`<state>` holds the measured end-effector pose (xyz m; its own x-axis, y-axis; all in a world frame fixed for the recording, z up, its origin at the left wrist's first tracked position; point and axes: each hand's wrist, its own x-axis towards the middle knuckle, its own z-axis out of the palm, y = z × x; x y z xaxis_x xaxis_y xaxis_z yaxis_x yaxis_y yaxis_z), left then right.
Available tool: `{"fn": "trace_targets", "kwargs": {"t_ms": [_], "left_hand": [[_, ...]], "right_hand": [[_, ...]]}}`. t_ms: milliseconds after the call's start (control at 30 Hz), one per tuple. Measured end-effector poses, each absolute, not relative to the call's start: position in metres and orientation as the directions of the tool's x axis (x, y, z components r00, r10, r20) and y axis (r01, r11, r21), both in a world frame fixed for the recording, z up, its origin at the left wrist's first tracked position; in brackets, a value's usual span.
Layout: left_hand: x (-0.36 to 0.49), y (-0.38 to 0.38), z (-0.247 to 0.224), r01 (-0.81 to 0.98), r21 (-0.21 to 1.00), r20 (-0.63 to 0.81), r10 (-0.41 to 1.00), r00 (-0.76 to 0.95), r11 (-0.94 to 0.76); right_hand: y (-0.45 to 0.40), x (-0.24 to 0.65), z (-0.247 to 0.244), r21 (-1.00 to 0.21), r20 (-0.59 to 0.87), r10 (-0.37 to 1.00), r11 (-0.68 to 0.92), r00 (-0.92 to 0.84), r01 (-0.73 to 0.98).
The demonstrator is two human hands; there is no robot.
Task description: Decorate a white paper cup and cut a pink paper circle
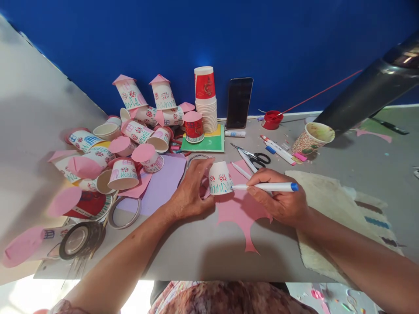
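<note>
Blue wall [157,39] backs the desk [176,257], where, midway between front and far edges, I see the left hand [191,192] clamped on an upturned paper cup [220,178], seemingly steadying it against the marker [275,187] gripped in the right hand [281,200].

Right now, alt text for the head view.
Left hand steadies a decorated paper cup; right hand holds a blue-ended marker to it. Pink-topped cups crowd the left; scissors, a cup stack and a phone sit beyond.
</note>
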<state>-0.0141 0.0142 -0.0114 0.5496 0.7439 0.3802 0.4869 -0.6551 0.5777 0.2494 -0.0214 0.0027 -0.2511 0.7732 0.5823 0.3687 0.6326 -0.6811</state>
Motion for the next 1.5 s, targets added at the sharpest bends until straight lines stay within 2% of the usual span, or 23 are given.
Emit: {"fn": "trace_targets", "kwargs": {"t_ms": [367, 900, 1500], "left_hand": [[-0.0121, 0.0139, -0.0094, 0.475, 0.588, 0.377, 0.742, 0.555, -0.654], [-0.0149, 0.0161, -0.0123, 0.513, 0.555, 0.380, 0.748, 0.544, -0.655], [-0.0146, 0.0171, -0.0111, 0.521, 0.588, 0.371, 0.779, 0.506, -0.618]], "right_hand": [[-0.0198, 0.2451, 0.0010, -0.640, 0.623, 0.720, 0.694, -0.305, 0.329], [-0.0200, 0.2497, 0.0040, -0.681, 0.551, 0.775, 0.632, -0.309, 0.371], [-0.0187, 0.2526, 0.0032, -0.695, 0.558, 0.788, 0.615, -0.261, 0.373]]}}
